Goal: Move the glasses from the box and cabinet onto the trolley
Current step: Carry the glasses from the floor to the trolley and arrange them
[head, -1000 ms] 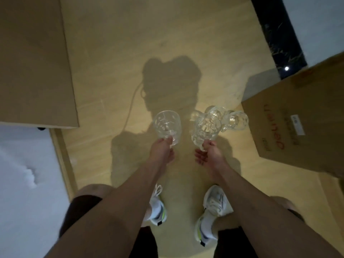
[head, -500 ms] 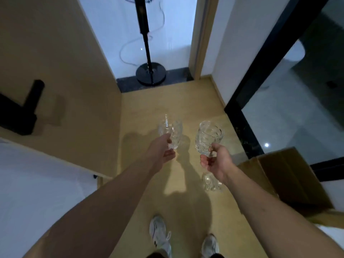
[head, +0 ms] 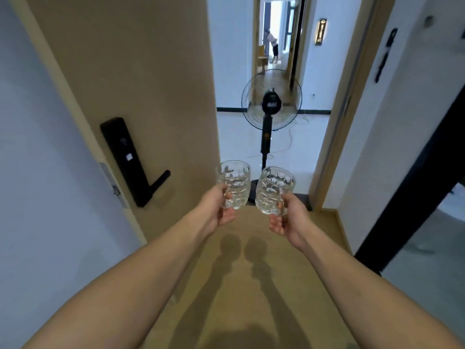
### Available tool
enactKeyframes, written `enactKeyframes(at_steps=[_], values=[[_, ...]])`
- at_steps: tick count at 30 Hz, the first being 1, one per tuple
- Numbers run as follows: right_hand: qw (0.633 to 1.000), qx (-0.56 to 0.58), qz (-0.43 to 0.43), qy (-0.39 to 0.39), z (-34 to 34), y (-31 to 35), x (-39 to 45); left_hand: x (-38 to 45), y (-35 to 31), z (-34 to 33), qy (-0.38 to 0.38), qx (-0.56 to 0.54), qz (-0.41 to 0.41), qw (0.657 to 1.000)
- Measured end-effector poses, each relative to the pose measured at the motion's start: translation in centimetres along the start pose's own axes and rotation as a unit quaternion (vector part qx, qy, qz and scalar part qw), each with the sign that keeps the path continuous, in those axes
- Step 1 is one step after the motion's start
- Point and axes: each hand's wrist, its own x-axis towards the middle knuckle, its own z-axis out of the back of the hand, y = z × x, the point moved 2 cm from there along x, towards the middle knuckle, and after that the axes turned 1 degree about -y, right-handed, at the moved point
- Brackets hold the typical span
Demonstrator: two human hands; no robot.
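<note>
We are holding two clear glass mugs out in front of us, one per hand, both upright and close side by side without visibly touching. The left mug (head: 234, 183) is a thick, barrel-shaped glass with a dimpled, faceted wall catching the light; our left hand (head: 218, 209) is gripping it by the handle side, fingers curled round. The right mug (head: 274, 190) is showing the same pressed dimple pattern and is tilting slightly toward us, open rim visible; our right hand (head: 289, 217) is clamping its handle, fingers curled beneath. Both are hanging in the air above a smooth tan floor (head: 251, 285), where our arms are casting twin shadows. To the left, a matte beige door (head: 130, 84) is carrying a black lock plate with lever handle (head: 133, 161). Ahead, a black pedestal fan (head: 271, 104) with a round wire grille is standing in the doorway.
</note>
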Motion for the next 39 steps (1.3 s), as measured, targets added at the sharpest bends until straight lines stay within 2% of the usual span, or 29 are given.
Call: enactKeyframes(at_steps=[4,9,16,22,27,30,39], values=[[0.997,-0.058,0.017,0.055,-1.3,0.7,-2.1,-4.6,-0.1,2.6,-0.05,-0.051,-0.022,0.997],[0.982,-0.117,0.014,0.145,-3.8,-0.6,-4.6,-10.8,1.4,7.0,-0.153,-0.097,-0.039,0.983],[0.945,-0.192,0.009,0.266,-9.1,-5.0,-10.8,-20.9,5.1,14.3,-0.263,-0.174,-0.053,0.947],[0.908,-0.219,-0.004,0.356,-14.5,-9.7,-19.7,-30.4,9.3,21.2,-0.333,-0.242,-0.072,0.908],[0.878,-0.246,-0.048,0.407,-17.6,-16.8,-29.8,-40.2,15.9,26.8,-0.396,-0.263,-0.062,0.878],[0.848,-0.275,-0.074,0.448,-18.0,-22.2,-36.1,-47.0,21.1,29.8,-0.437,-0.268,-0.036,0.858],[0.747,-0.343,-0.104,0.56,-19.3,-35.8,-55.2,-68.4,35.4,34.7,-0.563,-0.342,-0.03,0.752]])
